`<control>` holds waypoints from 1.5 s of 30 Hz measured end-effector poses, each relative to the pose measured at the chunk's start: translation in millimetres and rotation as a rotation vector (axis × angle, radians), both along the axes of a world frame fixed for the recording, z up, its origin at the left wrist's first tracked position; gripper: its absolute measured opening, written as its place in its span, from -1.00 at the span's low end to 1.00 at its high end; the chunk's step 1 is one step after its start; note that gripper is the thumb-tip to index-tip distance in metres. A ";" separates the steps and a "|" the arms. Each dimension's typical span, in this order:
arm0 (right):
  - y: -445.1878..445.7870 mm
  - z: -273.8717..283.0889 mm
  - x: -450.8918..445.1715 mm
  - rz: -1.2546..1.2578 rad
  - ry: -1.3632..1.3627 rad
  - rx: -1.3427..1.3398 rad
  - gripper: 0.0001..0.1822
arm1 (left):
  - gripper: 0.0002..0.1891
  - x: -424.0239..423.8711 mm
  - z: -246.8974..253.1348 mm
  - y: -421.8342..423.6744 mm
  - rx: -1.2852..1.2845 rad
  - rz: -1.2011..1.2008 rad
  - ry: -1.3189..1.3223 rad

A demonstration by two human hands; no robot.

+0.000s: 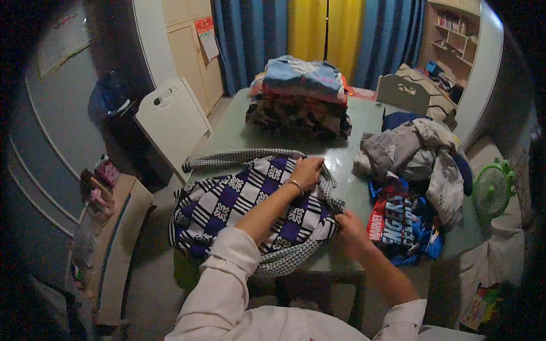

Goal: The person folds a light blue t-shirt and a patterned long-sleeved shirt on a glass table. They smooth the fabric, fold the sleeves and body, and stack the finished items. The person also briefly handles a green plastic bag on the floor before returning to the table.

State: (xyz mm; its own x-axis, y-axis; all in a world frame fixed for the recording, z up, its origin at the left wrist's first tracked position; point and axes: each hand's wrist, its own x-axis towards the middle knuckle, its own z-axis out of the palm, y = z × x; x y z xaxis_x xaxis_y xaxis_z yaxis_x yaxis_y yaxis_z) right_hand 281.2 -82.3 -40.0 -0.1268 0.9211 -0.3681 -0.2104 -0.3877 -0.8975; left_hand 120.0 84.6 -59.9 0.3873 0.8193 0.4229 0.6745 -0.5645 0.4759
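Observation:
A purple, white and black patterned garment (256, 200) with small-checked sleeves lies spread over the near part of the table. My left hand (306, 174), with a bangle at the wrist, reaches across it and grips its upper edge near the small-checked cloth. At the garment's right corner, the fingers of my right hand (352, 232) pinch the fabric. One checked sleeve (243, 157) stretches to the left along the far side. More checked cloth (290, 258) hangs at the table's near edge. The fingertips of both hands are partly hidden.
A stack of folded clothes (300, 98) stands at the far side of the pale green table (230, 123). Loose grey and white clothes (409, 153) and a red and blue printed garment (394, 217) lie at the right. White chair (175, 119) at left; green fan (492, 189) at far right.

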 end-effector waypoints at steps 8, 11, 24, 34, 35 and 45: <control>16.3 4.3 5.8 -0.071 -0.661 0.572 -0.46 | -0.65 -13.6 0.6 -0.5 0.018 -0.021 -0.187; 20.6 30.6 0.8 0.132 -0.581 0.393 -0.38 | -0.63 -23.9 -9.1 11.6 -0.029 0.063 -0.193; 35.8 23.0 10.7 -0.013 -0.357 0.529 -0.84 | -0.89 -13.7 35.9 29.2 0.071 0.181 0.093; 55.1 38.0 53.1 -0.129 -0.899 0.870 -0.75 | -0.84 25.9 31.6 58.8 0.245 0.167 0.028; 45.6 35.1 45.7 -0.068 -1.080 0.788 -0.72 | -0.82 19.4 14.2 55.9 0.160 0.163 0.096; 40.2 19.2 27.1 0.034 -1.349 0.775 -0.83 | -0.89 29.1 32.5 29.9 0.262 0.104 -0.185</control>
